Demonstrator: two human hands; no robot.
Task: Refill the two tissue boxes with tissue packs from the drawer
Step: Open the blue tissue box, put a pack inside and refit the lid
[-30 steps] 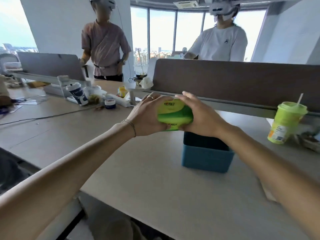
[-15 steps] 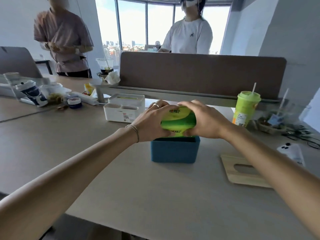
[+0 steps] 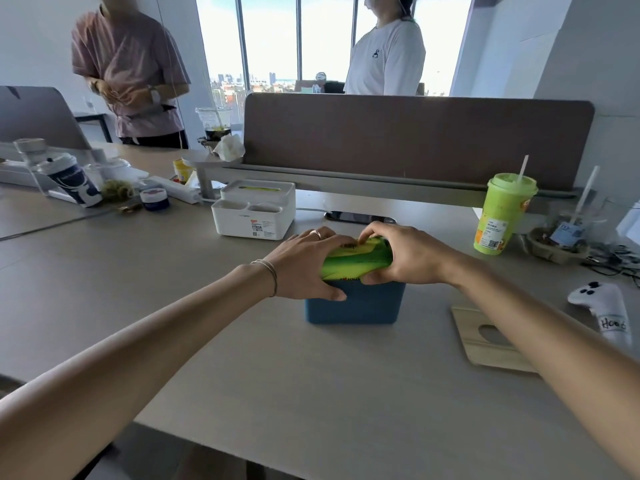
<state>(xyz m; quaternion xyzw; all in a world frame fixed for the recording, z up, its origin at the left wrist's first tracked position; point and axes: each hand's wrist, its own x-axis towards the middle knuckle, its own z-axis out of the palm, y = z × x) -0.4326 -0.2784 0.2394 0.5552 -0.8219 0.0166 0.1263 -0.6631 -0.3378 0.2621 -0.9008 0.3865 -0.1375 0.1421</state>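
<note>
A green tissue pack [image 3: 356, 259] sits squeezed between my two hands at the open top of a blue tissue box [image 3: 356, 306] in the middle of the table. My left hand [image 3: 304, 265] grips the pack's left end, thumb against the box's front rim. My right hand [image 3: 401, 254] grips the right end, fingers on top. The pack's lower part is hidden in the box. The box's wooden lid [image 3: 485, 341] lies flat to the right. A white tissue box [image 3: 254, 211] with a green pack showing in its slot stands behind left.
A green drink cup [image 3: 502, 216] with a straw stands at the right, a white controller [image 3: 602, 306] near the lid. A brown divider panel [image 3: 415, 140] runs along the table's far side. Cups and jars crowd the far left. Two people stand behind the table.
Both hands have lowered the green pack from above the blue box down into its open top. The camera view has swung right and down.
</note>
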